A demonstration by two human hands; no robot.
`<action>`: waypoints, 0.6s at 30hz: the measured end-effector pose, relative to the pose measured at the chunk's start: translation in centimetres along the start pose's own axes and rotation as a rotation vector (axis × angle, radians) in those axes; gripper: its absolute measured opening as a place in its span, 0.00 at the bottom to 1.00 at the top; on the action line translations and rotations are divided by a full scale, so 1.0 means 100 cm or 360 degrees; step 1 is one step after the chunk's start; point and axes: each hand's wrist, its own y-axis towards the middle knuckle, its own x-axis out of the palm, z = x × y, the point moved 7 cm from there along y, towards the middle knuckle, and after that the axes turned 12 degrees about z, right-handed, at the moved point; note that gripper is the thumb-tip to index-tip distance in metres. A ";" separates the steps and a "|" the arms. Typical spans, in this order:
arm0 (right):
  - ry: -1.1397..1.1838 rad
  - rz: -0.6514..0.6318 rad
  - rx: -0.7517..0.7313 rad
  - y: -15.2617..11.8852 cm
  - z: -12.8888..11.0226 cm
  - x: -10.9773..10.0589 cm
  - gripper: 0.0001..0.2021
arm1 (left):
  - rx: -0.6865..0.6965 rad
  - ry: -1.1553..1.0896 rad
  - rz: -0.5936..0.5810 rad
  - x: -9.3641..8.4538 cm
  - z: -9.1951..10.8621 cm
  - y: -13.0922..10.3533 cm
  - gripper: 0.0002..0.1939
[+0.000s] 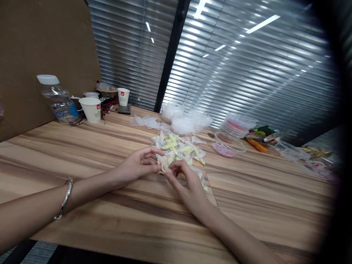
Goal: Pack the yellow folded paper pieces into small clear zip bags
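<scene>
Between my two hands, just above the wooden table (115, 216), is a small cream-coloured figurine (164, 164) with a touch of light blue at its upper left. My left hand (137, 163) pinches it from the left with thumb and fingers. From the right, my right hand (187, 183) has its thumb and fingertips closed on the same piece. Its exact shape is partly covered by my fingers. Right behind it lies a pile of small clear bags (176, 143) with yellow and whitish pieces inside.
Crumpled clear plastic (183, 123) and flat clear bags (148, 121) lie behind the pile. At left stand a plastic bottle (62, 104) and paper cups (92, 110). Rightward are a round clear tub (228, 145) with pink bits, stacked containers (238, 124) and an orange packet (256, 145).
</scene>
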 end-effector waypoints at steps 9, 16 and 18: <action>0.0792 -0.0149 0.0434 0.001 0.015 0.018 0.13 | 0.0133 -0.0033 -0.0066 0.003 0.002 -0.001 0.15; 0.0845 -0.0104 0.0472 -0.001 0.011 0.017 0.17 | 0.0192 0.0121 -0.0247 0.013 0.005 -0.008 0.14; 0.0820 -0.0081 0.0465 -0.001 0.010 0.016 0.16 | 0.0257 0.0213 -0.0227 0.013 0.007 -0.010 0.15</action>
